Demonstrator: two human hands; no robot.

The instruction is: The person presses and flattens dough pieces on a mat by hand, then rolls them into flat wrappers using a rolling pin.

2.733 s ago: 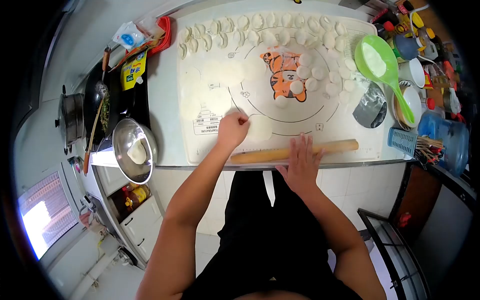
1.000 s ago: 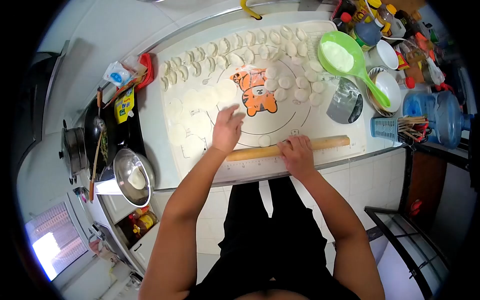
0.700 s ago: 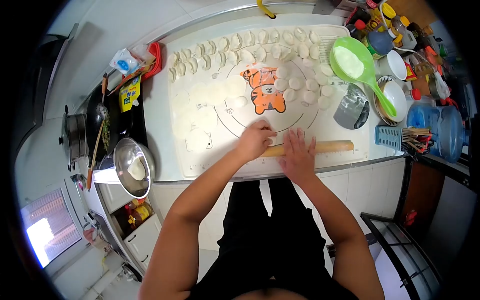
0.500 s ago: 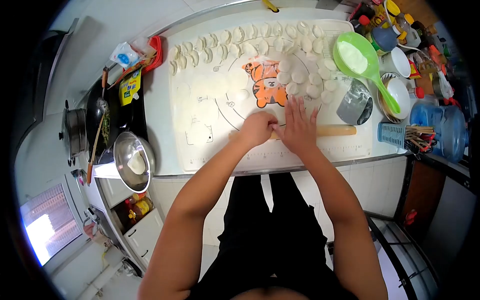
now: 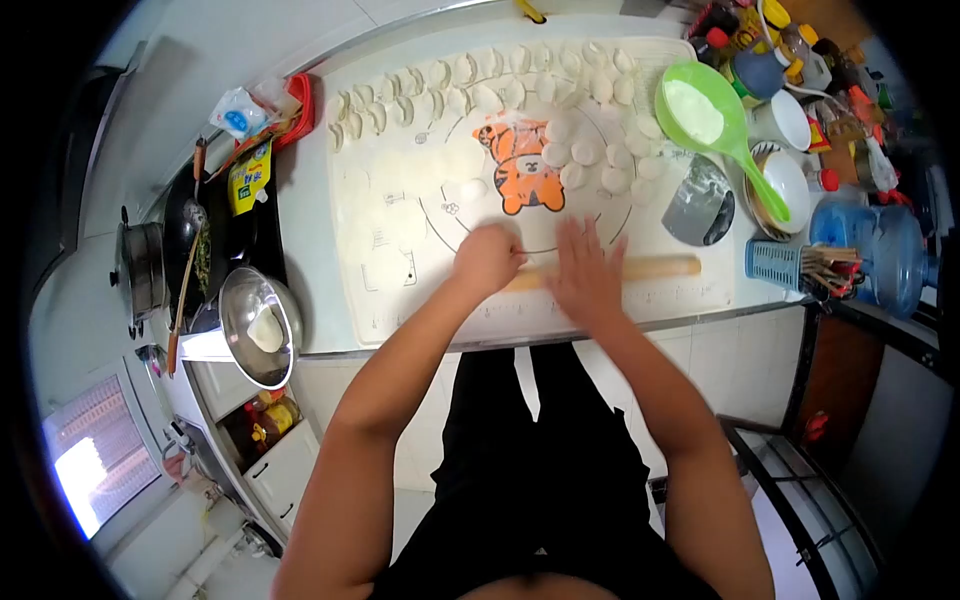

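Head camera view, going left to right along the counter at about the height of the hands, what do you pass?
Steel bowl with dough → left hand → right hand → rolling pin's free end → blue chopstick basket → blue water jug.

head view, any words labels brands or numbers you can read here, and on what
None can be read.
Pastry mat: print and scale marks beside the tiger picture, too small.
Yellow packet: dark characters, blurred.
Blue-and-white packet: label blurred.
Bottles at the far right: labels too small.
Left hand and right hand hide part of the mat.
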